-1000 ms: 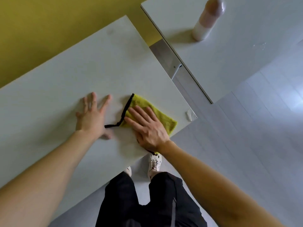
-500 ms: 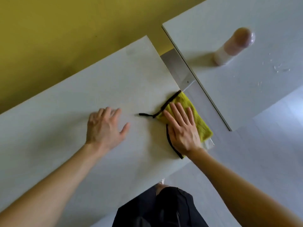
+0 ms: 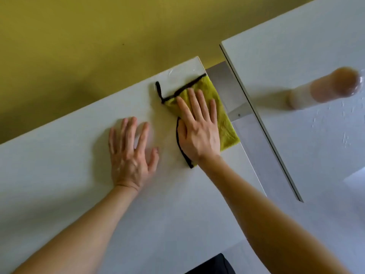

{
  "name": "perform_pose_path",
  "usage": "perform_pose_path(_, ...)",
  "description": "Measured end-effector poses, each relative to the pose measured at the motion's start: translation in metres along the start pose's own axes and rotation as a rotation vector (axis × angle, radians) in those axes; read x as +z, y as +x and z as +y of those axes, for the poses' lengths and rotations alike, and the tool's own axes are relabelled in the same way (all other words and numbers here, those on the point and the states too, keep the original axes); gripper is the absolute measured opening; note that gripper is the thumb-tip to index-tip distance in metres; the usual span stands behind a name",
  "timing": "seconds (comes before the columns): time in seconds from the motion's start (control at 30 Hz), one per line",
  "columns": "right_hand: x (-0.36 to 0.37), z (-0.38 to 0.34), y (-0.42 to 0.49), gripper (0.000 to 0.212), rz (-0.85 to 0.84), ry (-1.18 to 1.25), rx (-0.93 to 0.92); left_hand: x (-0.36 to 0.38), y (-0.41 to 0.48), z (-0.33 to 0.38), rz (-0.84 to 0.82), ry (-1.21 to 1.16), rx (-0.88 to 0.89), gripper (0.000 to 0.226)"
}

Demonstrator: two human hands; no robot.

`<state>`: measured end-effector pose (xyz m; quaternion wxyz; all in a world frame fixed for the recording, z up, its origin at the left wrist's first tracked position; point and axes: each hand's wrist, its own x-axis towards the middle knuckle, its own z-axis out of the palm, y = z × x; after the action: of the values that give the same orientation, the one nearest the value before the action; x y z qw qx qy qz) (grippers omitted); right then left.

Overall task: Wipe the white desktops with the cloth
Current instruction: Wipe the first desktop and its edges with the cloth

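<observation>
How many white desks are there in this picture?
2. One white desktop lies under the left hand, the right hand and the yellow-green, black-edged cloth. The other white desktop is to its right, across a gap, bearing a pale bottle. More may lie outside the view.

Cloth [image 3: 224, 117] is recorded as soft, napped yellow-green fabric bound in black stitched edging, left desktop [image 3: 75, 184] and right desktop [image 3: 292, 60] as smooth white board with faint sheen, bar [image 3: 225, 86] between them as dull brushed grey metal, far wall [image 3: 98, 36] as matt.
</observation>
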<state>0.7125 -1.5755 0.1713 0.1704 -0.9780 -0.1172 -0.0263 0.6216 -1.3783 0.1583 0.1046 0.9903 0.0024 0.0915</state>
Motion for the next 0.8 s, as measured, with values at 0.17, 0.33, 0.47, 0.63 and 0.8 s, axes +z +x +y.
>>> perform_pose_path(0.17, -0.025, 0.006, -0.106, 0.06, -0.105, 0.0, -0.029, 0.003, -0.001, -0.001, 0.007, -0.036, -0.015, 0.066)
perform_pose_path(0.33, 0.021, -0.048, 0.051, 0.064, -0.065, -0.034, -0.015, 0.005, 0.0, -0.004, -0.002, 0.002, -0.014, 0.067)
perform_pose_path(0.47, 0.029, -0.066, 0.091, 0.064, -0.06, -0.007, -0.015, 0.006, 0.0, -0.002, -0.034, 0.042, -0.036, 0.071)
perform_pose_path(0.63, -0.017, 0.005, -0.037, 0.073, -0.174, 0.028, -0.082, 0.003, 0.001, 0.0, -0.011, -0.002, -0.016, 0.069)
perform_pose_path(0.8, -0.052, 0.062, -0.085, 0.083, -0.412, -0.066, -0.412, 0.003, 0.002, 0.002, -0.01, 0.004, -0.031, 0.068)
